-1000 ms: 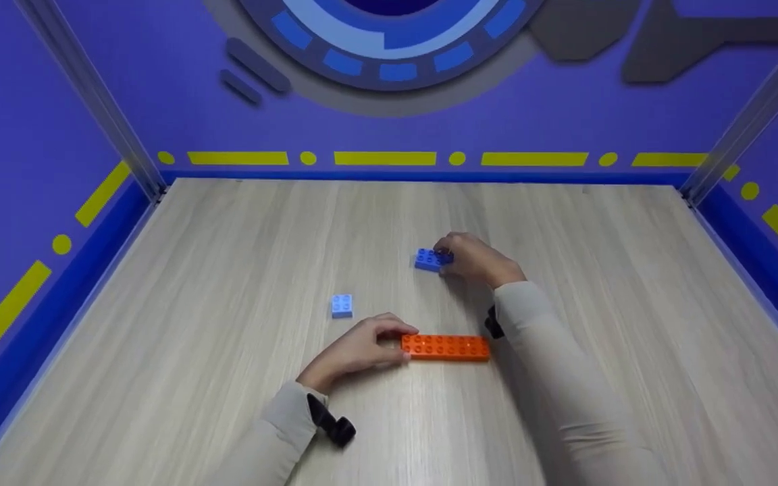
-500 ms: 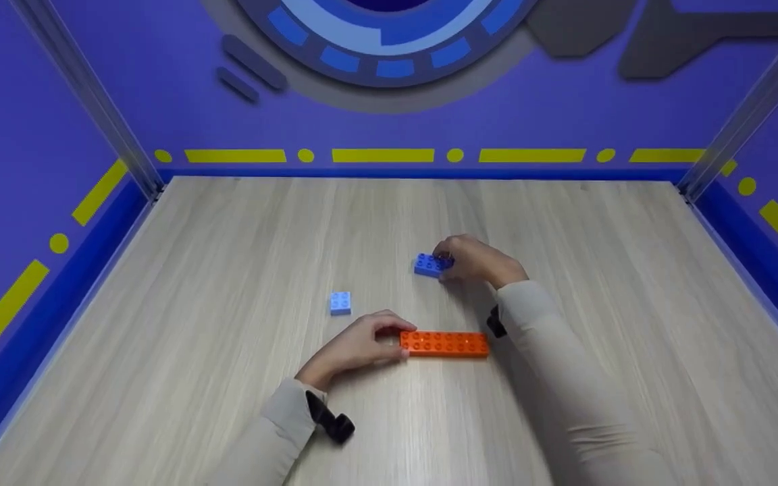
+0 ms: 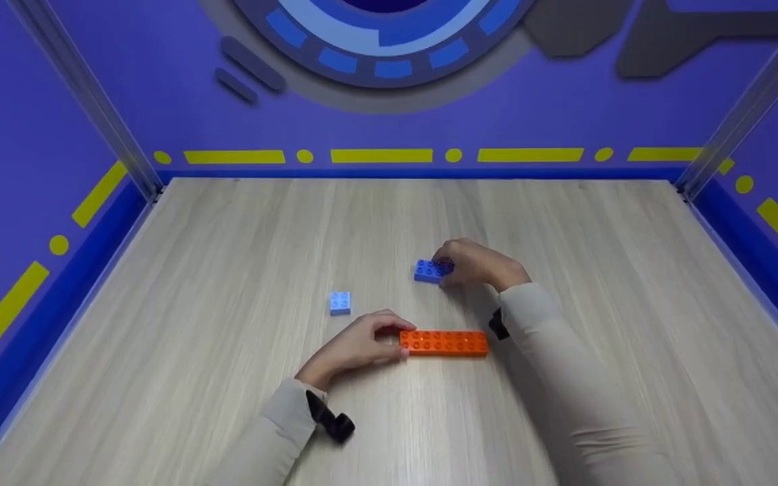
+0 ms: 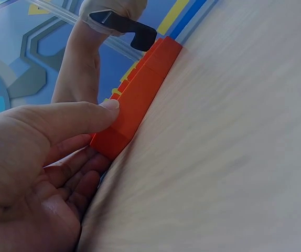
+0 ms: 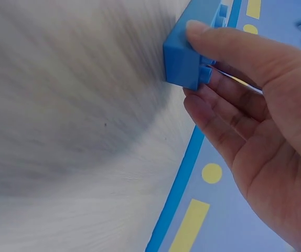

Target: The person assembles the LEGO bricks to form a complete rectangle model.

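Observation:
My left hand [image 3: 360, 346] pinches the left end of a long orange toy building brick [image 3: 444, 343] lying studs up on the table. In the left wrist view the thumb presses the near side of the orange brick [image 4: 140, 100], with fingers on the far side. Farther back, my right hand [image 3: 480, 263] grips the right end of a blue building brick [image 3: 425, 271]. The right wrist view has its thumb on one long side of the blue brick [image 5: 183, 58]; the fingertips are partly hidden behind it. A small light blue brick [image 3: 340, 303] lies apart, left of both.
The wood-grain table [image 3: 261, 236] is bounded by a blue back wall [image 3: 362, 128] and side walls with yellow markings. Metal posts [image 3: 119, 135] stand at the back corners. A black strap [image 3: 331, 418] is on the left wrist.
My right hand has drawn the blue brick slightly toward me. The left hand keeps its hold on the orange brick, and the light blue brick stays put.

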The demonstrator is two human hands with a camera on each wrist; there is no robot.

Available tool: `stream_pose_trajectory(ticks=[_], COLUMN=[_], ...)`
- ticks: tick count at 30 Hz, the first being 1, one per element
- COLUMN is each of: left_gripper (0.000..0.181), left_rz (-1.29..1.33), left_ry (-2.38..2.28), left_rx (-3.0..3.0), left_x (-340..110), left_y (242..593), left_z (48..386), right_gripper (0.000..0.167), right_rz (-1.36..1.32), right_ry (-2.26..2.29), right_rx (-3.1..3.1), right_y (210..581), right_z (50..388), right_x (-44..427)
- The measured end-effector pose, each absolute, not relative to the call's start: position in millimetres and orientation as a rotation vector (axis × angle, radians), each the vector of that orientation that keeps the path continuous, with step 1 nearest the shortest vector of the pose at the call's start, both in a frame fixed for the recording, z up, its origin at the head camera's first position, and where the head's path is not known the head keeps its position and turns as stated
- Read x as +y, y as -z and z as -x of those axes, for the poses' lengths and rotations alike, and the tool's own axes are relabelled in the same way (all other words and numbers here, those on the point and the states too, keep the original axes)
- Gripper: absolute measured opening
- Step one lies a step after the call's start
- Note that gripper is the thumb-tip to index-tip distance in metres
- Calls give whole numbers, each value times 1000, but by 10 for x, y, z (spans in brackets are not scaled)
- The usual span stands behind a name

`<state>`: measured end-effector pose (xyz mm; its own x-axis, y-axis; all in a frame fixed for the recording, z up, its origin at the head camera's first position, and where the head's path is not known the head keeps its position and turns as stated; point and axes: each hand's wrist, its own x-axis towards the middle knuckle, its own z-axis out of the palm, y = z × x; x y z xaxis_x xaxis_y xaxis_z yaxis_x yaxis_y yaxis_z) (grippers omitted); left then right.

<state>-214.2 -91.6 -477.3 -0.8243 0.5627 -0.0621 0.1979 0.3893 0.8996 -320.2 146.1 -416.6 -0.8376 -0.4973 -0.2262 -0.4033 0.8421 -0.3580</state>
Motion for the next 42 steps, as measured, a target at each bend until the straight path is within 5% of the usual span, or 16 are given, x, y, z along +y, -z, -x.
stream_pose_trajectory(ticks=[42], left_gripper=[38], left_rz=[-677], left_ry=[-1407], left_rx=[2299], left_x=[-918], left_y=[4765], left_z=[2157], right_gripper=[36], right_rz=[924], right_ry=[594], right_rx=[2610], right_y=[4024], right_z=[2814], right_x=[1768])
